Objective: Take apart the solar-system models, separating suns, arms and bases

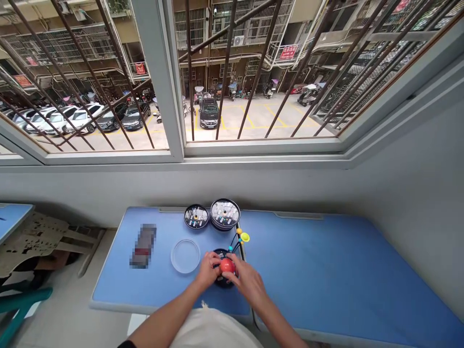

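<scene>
A shiny red ball [227, 265] sits between my two hands, just above a round black disc [223, 283] printed with small pale patterns. My right hand [250, 282] pinches the ball between thumb and fingers from the right. On the other side, the fingers of my left hand [208, 271] are bent and press against the ball's left edge. Both hands cover much of the disc. Just beyond them, a small yellow cup-like piece [245, 237], an orange piece [239, 231] and a cyan piece [230, 249] lie by thin black wires or stems.
A clear round lid [185, 256] lies left of my hands. Against the wall stand a stack of round black tins [225, 214] and a smaller one [196, 216]. A blurred dark object [143, 245] rests on the left of the blue table [112, 285]. A second blue table [326, 270] adjoins it.
</scene>
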{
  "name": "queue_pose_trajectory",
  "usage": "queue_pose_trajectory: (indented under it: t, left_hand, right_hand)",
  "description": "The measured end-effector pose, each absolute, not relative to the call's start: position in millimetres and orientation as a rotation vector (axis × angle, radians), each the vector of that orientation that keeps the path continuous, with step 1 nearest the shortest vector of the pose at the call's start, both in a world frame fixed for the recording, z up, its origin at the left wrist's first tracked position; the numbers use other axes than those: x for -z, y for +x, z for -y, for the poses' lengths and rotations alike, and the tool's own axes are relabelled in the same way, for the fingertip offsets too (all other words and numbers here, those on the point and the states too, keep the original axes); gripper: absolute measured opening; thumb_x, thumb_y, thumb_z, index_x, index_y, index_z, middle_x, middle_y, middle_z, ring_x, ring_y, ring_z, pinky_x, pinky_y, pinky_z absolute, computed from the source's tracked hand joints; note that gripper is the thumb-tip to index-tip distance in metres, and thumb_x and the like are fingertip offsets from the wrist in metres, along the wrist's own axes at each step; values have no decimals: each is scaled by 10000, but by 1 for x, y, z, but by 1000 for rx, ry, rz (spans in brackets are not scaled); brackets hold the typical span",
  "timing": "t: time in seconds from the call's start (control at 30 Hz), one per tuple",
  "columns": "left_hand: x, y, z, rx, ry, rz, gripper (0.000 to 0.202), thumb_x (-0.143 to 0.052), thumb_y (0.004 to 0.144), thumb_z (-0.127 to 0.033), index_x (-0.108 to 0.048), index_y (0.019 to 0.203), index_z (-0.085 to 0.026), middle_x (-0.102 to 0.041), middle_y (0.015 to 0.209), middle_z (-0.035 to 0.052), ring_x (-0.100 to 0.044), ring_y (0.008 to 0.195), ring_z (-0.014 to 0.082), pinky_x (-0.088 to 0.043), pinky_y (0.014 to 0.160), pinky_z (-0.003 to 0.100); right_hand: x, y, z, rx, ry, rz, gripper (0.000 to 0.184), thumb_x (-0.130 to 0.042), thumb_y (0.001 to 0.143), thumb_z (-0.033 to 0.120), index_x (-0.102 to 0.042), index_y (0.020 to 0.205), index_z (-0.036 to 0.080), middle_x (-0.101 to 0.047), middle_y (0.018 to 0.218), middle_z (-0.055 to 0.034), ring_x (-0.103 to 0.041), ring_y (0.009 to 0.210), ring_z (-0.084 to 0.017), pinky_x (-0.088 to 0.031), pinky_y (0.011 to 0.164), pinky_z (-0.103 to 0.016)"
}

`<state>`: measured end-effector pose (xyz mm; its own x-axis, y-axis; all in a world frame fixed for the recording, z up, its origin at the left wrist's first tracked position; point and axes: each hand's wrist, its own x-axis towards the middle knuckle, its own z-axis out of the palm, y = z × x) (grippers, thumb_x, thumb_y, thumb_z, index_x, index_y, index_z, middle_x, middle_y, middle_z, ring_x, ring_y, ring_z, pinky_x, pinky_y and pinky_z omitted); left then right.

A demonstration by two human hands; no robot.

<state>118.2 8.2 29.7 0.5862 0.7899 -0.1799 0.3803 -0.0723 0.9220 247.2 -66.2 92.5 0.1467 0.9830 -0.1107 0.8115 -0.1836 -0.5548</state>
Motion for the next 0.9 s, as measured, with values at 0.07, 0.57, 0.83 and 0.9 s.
queue_pose_trajectory:
  t: [0.07,0.57,0.83,0.9]
  left_hand:
    - [-28,120,-7,-467,1675,-958,146,-568,690,-207,-668,583,-200,-552,701,30,-458,765,182,-317,813,319]
    - [-24,125,-7,-517,1581,-842,184,-531,681,-166,-566,501,-187,-489,565,-12,-407,637,147,-321,790,295]
    - [-38,113,-4,-564,1396,-948,310,-692,565,-208,-672,874,-187,-581,753,15,-464,686,151,-380,666,263]
    - [-57,102,0,-602,1149,-1001,475,-707,578,-268,-620,1034,-167,-577,753,20,-470,635,128,-386,607,248]
  right_hand:
    - [-100,243,60,-649,-2141,1870,302,-565,761,328,-550,1056,266,-656,829,-34,-625,762,-222,-410,584,-263]
    - [-125,239,42,-402,-2209,1985,172,-549,673,226,-587,841,225,-650,701,-40,-582,654,-183,-322,537,-229]
    - [-170,245,48,-1032,-1726,1466,268,-520,705,302,-538,956,210,-608,760,8,-525,620,-131,-406,576,-227]
    - [-168,242,56,-1150,-1660,1345,325,-531,697,301,-518,1004,194,-603,786,2,-520,622,-127,-417,574,-228]
